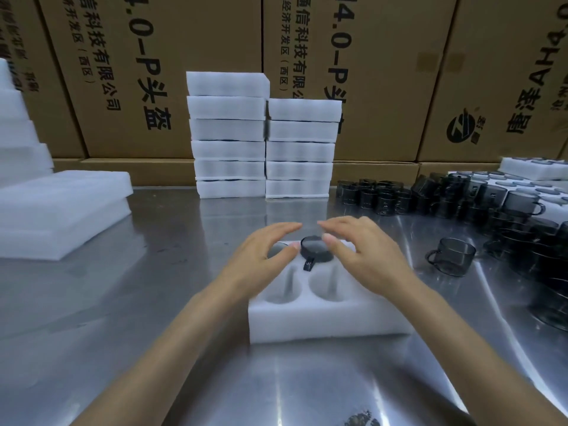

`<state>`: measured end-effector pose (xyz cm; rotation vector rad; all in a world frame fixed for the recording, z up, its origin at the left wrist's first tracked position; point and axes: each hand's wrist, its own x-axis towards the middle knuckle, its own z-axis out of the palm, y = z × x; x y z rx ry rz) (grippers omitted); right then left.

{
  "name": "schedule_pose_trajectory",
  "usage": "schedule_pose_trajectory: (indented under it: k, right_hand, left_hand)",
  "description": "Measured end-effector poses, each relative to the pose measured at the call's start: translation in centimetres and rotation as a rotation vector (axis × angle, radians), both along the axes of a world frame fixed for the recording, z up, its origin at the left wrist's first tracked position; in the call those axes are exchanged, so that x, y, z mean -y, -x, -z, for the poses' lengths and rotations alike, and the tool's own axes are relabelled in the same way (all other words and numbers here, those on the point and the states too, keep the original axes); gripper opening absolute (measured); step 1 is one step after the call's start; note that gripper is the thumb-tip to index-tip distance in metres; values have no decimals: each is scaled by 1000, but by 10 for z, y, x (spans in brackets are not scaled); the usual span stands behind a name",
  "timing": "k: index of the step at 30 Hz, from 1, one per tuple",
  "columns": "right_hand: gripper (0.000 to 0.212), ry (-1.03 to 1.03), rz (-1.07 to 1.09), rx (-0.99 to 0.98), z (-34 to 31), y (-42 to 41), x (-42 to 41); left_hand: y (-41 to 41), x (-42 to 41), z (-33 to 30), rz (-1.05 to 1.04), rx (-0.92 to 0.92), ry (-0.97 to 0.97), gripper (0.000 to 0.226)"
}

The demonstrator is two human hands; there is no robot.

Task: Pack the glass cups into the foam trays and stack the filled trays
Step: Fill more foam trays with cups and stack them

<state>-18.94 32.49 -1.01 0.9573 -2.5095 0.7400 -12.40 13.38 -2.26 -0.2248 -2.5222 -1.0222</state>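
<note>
Your tray (325, 324) – white foam, on the steel table (153, 318) in front of you. One dark cup (316, 249) sits in a far pocket, handle toward you; the two near pockets hold nothing. Your left hand (264, 253) and right hand (365, 253) hover over it, fingers spread, gripping nothing – the left pocket under your palm may hold another cup. Loose cups (461, 198) to your right; two stacks (264, 142) behind.
</note>
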Motion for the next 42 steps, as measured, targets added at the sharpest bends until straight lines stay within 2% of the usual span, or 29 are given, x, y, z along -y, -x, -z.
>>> schedule_pose_trajectory:
  k: [3, 5, 7, 11, 14, 16, 19, 21, 23, 26, 30, 33, 36, 39, 42]
  right_hand:
    - [47, -160, -54, 207, 4, 1, -4]
    - [46, -300, -82, 319, 8, 3, -4]
    - [47, -341, -84, 344, 8, 4, -3]
    - [46, -310, -85, 346, 9, 4, -3]
    - [43, -82, -88, 334, 4, 4, -5]
    - [40, 106, 28, 195, -3, 12, -14]
    - [40, 270, 380, 55, -5, 32, -45]
    - [43, 219, 639, 93, 3, 43, -68]
    - [45, 164, 810, 133, 12, 51, -85]
    - [38, 93, 886, 209, 22, 59, -94]
    - [24, 212, 824, 231, 26, 61, -92]
    - [18, 384, 643, 65, 17, 55, -80]
    - [13, 518, 359, -110, 1, 36, -62]
    - [13, 502, 149, -139, -5, 21, -47]
    - [14, 347, 71, -94, -2, 15, -38]
  left_hand:
    - [1, -1, -4, 95, 135, 288, 49]
    - [3, 0, -3, 123, 230, 347, 42]
    - [4, 1, -3, 116, 269, 333, 40]
    - [6, 0, -1, 97, 240, 361, 41]
    - [2, -1, 4, 76, 155, 195, 39]
    - [0, 0, 6, 54, 70, -47, 37]
    - [-3, 1, 8, 39, 58, -297, 35]
    - [-2, 1, 9, 32, 64, -299, 35]
    - [0, 1, 8, 34, 65, -257, 36]
    - [0, 1, 9, 29, 71, -231, 37]
    - [-1, 1, 9, 26, 76, -228, 35]
    - [-1, 2, 9, 25, 78, -223, 35]
    - [-1, 2, 10, 32, 79, -212, 34]
    - [-1, 3, 10, 30, 78, -206, 34]
    - [-1, 3, 11, 31, 78, -203, 34]
